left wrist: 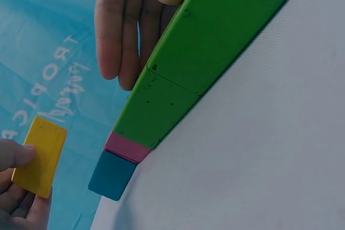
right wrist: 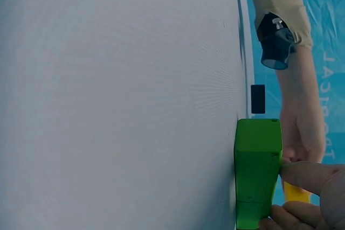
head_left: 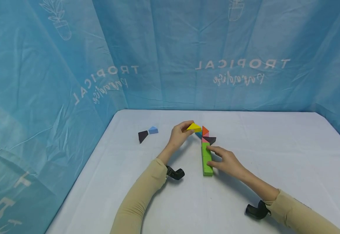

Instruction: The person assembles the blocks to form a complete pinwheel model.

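My left hand (head_left: 178,136) pinches a yellow triangular block (head_left: 194,127) between thumb and fingers, raised over the far end of a row of blocks. Two green blocks (head_left: 207,161) lie end to end as the row's near part. My right hand (head_left: 228,161) rests at their right side, thumb and fingertips touching them, fingers fairly straight. Beyond the green come pink blocks (head_left: 205,133), an orange triangle (head_left: 205,130) and a black block (head_left: 210,140) jutting right. A teal block (left wrist: 112,175) sits beside the pink at the far end, partly hidden by the yellow block in the head view.
To the left on the white-covered table (head_left: 99,195) lie a black block (head_left: 142,136) and a light blue triangular block (head_left: 153,130). Blue printed curtains (head_left: 170,58) hang behind the table and along its sides. Black wrist cameras (head_left: 176,173) stick out below both forearms.
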### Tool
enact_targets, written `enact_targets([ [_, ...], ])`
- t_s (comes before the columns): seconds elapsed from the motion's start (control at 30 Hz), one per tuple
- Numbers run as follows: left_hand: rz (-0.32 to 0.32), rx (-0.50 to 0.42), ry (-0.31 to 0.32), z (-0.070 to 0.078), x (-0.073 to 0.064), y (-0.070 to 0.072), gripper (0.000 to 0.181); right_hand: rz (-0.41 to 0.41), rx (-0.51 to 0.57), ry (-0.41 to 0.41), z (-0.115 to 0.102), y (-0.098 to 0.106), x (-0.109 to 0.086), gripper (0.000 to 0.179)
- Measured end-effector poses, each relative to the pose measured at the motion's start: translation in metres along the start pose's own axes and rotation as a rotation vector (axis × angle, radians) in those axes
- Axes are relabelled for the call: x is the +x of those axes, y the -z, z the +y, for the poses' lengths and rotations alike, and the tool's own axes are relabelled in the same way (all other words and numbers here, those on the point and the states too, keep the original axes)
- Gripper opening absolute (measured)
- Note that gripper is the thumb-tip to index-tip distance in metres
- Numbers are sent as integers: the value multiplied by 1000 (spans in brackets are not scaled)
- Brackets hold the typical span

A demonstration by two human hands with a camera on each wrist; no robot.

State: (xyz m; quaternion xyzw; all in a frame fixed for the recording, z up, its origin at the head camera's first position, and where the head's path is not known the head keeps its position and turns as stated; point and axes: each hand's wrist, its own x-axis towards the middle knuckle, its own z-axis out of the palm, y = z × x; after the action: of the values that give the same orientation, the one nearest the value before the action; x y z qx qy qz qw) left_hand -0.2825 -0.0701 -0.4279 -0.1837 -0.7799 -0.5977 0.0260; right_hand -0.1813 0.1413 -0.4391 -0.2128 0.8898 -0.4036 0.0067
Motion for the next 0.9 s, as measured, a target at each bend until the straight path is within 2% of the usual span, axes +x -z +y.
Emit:
enact_targets([
  [0.1, -5, 5, 3, -8, 3, -2, 38, 3, -1, 5, 1, 0, 0, 63],
  [0.63, -39, 37, 38, -15, 3, -6, 38, -2, 16, -2, 3, 1, 0, 63],
  [0.9, -33, 73, 53, -27, 4, -5, 37, -9, 20, -17, 2, 1, 0, 63],
])
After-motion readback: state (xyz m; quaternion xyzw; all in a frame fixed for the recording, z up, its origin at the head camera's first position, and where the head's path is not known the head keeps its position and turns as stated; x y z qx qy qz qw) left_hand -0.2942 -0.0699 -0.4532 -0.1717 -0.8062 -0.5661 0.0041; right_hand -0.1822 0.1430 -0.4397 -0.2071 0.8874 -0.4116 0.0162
